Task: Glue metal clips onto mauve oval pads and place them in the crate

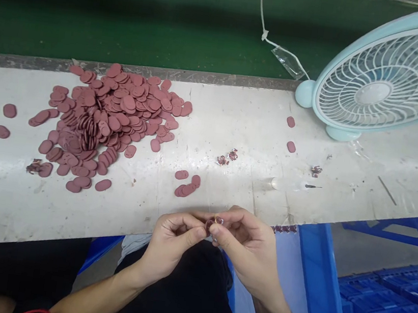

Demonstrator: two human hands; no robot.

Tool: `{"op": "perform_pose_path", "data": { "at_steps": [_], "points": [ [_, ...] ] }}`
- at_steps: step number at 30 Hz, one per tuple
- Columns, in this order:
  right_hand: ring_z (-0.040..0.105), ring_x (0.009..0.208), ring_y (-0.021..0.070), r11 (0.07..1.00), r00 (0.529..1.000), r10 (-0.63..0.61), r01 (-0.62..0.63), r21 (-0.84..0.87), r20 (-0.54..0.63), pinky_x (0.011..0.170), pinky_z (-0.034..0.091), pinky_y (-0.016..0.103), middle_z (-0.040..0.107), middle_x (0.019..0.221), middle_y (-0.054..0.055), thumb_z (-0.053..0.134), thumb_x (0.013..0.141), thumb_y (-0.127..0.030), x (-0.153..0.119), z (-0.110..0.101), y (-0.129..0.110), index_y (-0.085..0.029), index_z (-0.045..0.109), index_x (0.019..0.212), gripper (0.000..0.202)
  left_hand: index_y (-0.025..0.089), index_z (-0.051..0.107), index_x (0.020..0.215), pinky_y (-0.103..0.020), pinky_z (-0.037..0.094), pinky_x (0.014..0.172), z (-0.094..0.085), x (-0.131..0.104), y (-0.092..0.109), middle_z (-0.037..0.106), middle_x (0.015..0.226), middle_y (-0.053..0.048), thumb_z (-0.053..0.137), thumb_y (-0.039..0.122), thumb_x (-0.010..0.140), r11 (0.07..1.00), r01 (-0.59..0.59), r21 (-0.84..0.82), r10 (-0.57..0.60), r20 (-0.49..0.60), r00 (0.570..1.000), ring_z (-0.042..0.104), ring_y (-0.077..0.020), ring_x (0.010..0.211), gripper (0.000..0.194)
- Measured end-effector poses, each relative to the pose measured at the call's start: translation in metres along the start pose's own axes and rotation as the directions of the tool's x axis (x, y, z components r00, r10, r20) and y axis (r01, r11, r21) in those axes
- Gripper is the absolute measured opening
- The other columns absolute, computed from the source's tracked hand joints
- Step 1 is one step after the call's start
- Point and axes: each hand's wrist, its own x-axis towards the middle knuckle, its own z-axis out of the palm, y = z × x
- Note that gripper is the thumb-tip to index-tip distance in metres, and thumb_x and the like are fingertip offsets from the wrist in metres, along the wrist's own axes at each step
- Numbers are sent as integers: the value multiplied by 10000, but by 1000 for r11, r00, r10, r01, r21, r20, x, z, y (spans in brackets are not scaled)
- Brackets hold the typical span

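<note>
My left hand [174, 240] and my right hand [249, 241] meet at the table's front edge, fingertips pinched together. Between them they grip a small dark-red shiny piece [213, 222] with a golden glint. The fingers cover most of it, so its full shape is hidden. Just beyond the hands lies a small group of flat reddish oval pieces [188, 189]. Farther off, two crumpled-looking dark-red and silver bits [223, 160] rest on the white tabletop [221, 122].
A big heap of reddish ovals [123, 109] covers the left side. At the right stand a pale-blue fan [373, 91] with a white cord, a clear bottle with a dark needle tip [286, 184], and a thin rod [387, 190]. Blue crates [393, 309] sit below right.
</note>
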Motion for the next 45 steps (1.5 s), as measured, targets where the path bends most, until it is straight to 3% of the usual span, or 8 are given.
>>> {"op": "perform_pose_path", "data": {
  "at_steps": [10,14,16,20,25,32,40,45],
  "points": [
    [707,733,121,983,999,-25,31,180,-34,696,629,251,766,887,7,772,838,-226,5,2,8,-252,763,976,142,220,778,918,-348,607,795,-1,5,-9,728,1212,-79,696,209,882,998,-8,65,13,-81,997,726,-206,912,89],
    [714,789,145,973,999,-21,31,229,-46,696,631,265,753,896,18,787,819,-214,-2,-24,21,-255,756,1000,188,241,759,1001,-354,607,804,-13,10,2,706,1247,-91,680,229,891,943,-85,323,92,-7,996,704,-251,1057,136],
    [709,776,148,974,988,-49,79,213,-145,668,627,259,740,876,25,802,800,-216,-9,-45,30,-249,756,980,188,242,757,1026,-378,578,897,-26,22,15,717,1210,-85,686,222,883,754,-224,617,238,61,969,686,-245,1087,161],
    [702,807,156,987,876,-94,144,72,-472,674,616,263,723,914,38,828,762,-257,-27,-101,61,-232,737,955,215,242,737,1081,-448,472,1039,-56,55,41,718,1194,-70,645,247,904,48,-288,956,419,242,875,633,-259,1139,200],
    [688,784,169,966,742,-105,-83,-246,-662,752,602,331,710,858,37,788,781,-397,-58,-169,116,-205,667,1025,334,230,700,1047,-415,481,924,-62,75,56,732,1116,-56,547,280,945,-184,-204,961,271,249,930,633,-272,1065,191],
    [690,841,173,829,764,86,-411,-379,-640,820,584,365,722,947,55,692,896,-379,-75,-207,199,-147,671,976,247,271,700,1130,-329,476,741,-60,76,66,677,917,-11,620,351,892,-21,-103,994,183,105,978,620,-186,797,263],
    [667,980,197,670,749,160,-560,-487,-642,856,581,403,653,1173,77,615,963,-352,-56,-203,252,-161,597,1234,332,249,766,1021,-257,481,514,-63,63,71,632,675,18,759,311,809,628,-105,771,251,-73,965,562,-120,549,220],
    [665,998,203,630,751,145,-572,-526,-644,872,577,414,649,1191,81,612,965,-355,-55,-204,256,-165,590,1250,344,198,760,1109,-252,521,446,-70,56,77,746,1044,-106,738,337,822,905,-98,414,158,-112,981,682,-170,644,320]
  ]
}}
